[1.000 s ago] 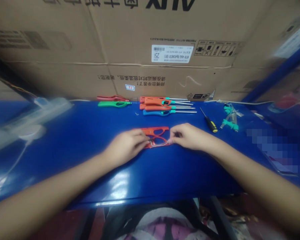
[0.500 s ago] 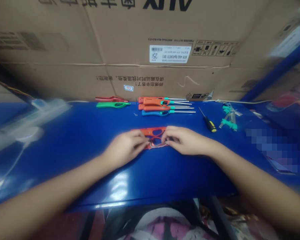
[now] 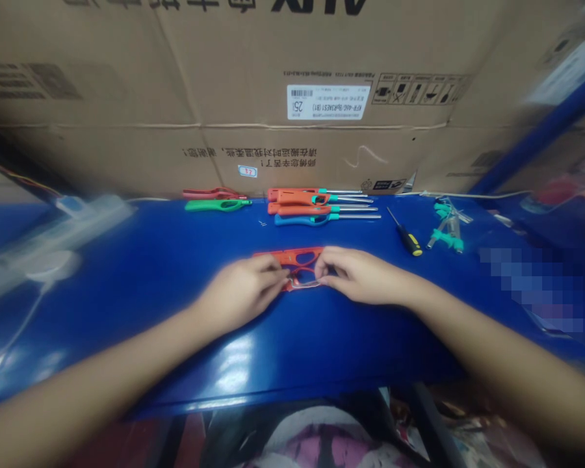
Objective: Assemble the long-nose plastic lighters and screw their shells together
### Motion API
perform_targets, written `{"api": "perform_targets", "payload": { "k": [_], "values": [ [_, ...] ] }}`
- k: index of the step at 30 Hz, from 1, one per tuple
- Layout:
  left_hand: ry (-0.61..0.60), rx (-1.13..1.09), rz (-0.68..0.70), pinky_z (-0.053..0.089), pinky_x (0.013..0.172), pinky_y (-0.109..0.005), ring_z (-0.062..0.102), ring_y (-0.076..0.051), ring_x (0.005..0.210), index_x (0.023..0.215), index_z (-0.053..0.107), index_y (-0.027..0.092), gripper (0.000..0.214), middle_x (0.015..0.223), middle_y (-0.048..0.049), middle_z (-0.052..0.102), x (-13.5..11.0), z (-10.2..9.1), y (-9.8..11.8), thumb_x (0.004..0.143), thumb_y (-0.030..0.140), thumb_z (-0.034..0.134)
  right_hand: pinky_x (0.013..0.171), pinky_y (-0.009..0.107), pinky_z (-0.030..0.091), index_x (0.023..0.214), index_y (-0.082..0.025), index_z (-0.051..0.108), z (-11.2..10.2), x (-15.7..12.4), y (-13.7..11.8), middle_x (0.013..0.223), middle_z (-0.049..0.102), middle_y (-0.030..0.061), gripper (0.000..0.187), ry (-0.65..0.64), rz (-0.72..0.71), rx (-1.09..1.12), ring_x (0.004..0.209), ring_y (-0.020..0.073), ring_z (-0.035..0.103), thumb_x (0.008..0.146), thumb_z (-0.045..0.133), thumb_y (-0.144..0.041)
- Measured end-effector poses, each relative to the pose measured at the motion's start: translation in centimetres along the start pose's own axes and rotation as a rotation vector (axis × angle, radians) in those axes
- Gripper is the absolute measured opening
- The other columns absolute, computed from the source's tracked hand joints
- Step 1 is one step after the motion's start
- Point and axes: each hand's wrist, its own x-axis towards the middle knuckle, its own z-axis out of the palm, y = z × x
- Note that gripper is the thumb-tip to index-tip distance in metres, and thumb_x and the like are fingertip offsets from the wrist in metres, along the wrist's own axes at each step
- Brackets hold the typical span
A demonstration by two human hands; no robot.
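Note:
Two orange lighter casing halves (image 3: 299,257) lie one behind the other on the blue table, partly covered by my hands. My left hand (image 3: 246,286) is closed, thumb and fingertips pinched over the left part of the nearer half; what sits between them is too small to make out. A thin pale wire (image 3: 305,285) runs from those fingertips across the nearer half's opening to my right hand (image 3: 361,274). That hand is closed too, its thumb and forefinger pinching the wire's right end.
Behind lie several assembled stick lighters (image 3: 302,211), and red and green casings (image 3: 218,205) to their left. Rightward are a yellow-black screwdriver (image 3: 409,240) and teal-ended metal parts (image 3: 448,227). A power strip (image 3: 92,224) lies left; a large cardboard box (image 3: 244,84) stands at the back.
The view has shifted slightly. My right fingertips have moved a little at the wire's end, and the wire looks straighter. Both hands stay over the casing halves.

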Motion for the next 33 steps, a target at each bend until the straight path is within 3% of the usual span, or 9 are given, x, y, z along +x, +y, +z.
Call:
{"api": "perform_targets", "payload": {
  "k": [6, 13, 18, 22, 27, 33],
  "values": [
    [-0.099, 0.051, 0.002, 0.056, 0.087, -0.038, 0.067, -0.024, 0.095, 0.116, 0.072, 0.018, 0.03, 0.108, -0.0106, 0.067, 0.0, -0.8, 0.6, 0.101, 0.028, 0.049, 0.071, 0.027, 0.041, 0.094, -0.019, 0.063, -0.2, 0.0, -0.3, 0.09, 0.065, 0.0033, 0.008, -0.005, 0.049, -0.001, 0.076, 0.0155, 0.056, 0.093, 0.056, -0.017],
    [-0.176, 0.307, 0.02, 0.053, 0.081, -0.044, 0.062, -0.031, 0.1, 0.138, 0.059, 0.012, 0.042, 0.117, -0.0176, 0.063, -0.9, -1.3, 1.9, 0.101, 0.031, 0.049, 0.068, 0.026, 0.038, 0.094, -0.018, 0.063, -0.2, 0.2, -0.1, 0.078, 0.06, 0.0002, 0.008, 0.002, 0.097, 0.031, 0.065, 0.0128, 0.05, 0.094, 0.054, -0.019],
    [-0.181, 0.483, 0.091, 0.047, 0.084, -0.044, 0.057, -0.033, 0.108, 0.146, 0.05, 0.011, 0.048, 0.127, -0.0198, 0.059, -1.8, -0.5, 2.0, 0.099, 0.015, 0.047, 0.068, 0.026, 0.038, 0.095, -0.018, 0.062, -0.3, 0.1, 0.0, 0.076, 0.057, -0.0013, 0.008, -0.012, 0.114, 0.044, 0.064, 0.0122, 0.049, 0.095, 0.054, -0.021],
    [-0.191, 0.469, 0.11, 0.046, 0.083, -0.042, 0.057, -0.032, 0.108, 0.141, 0.053, 0.009, 0.042, 0.123, -0.0189, 0.061, -1.7, -0.4, 1.7, 0.1, 0.014, 0.045, 0.07, 0.026, 0.04, 0.096, -0.018, 0.062, 0.0, 0.2, 0.2, 0.084, 0.06, 0.0005, 0.007, 0.009, 0.071, 0.033, 0.07, 0.0129, 0.052, 0.093, 0.059, -0.024],
    [-0.186, 0.366, 0.103, 0.046, 0.08, -0.038, 0.058, -0.028, 0.103, 0.142, 0.052, 0.015, 0.042, 0.115, -0.015, 0.063, -1.2, -1.0, 1.5, 0.101, 0.017, 0.046, 0.078, 0.028, 0.042, 0.095, -0.021, 0.067, 0.4, 0.2, 0.2, 0.097, 0.064, 0.0034, 0.008, 0.035, -0.015, 0.009, 0.086, 0.016, 0.058, 0.092, 0.06, -0.02],
    [-0.182, 0.328, 0.099, 0.045, 0.078, -0.037, 0.059, -0.026, 0.098, 0.143, 0.054, 0.019, 0.044, 0.112, -0.0139, 0.063, -1.2, -0.9, 1.3, 0.1, 0.015, 0.046, 0.071, 0.026, 0.041, 0.093, -0.02, 0.063, 0.2, 0.1, 0.0, 0.094, 0.062, 0.0019, 0.006, 0.041, 0.044, 0.045, 0.073, 0.0123, 0.053, 0.093, 0.057, -0.02]
  ]
}}
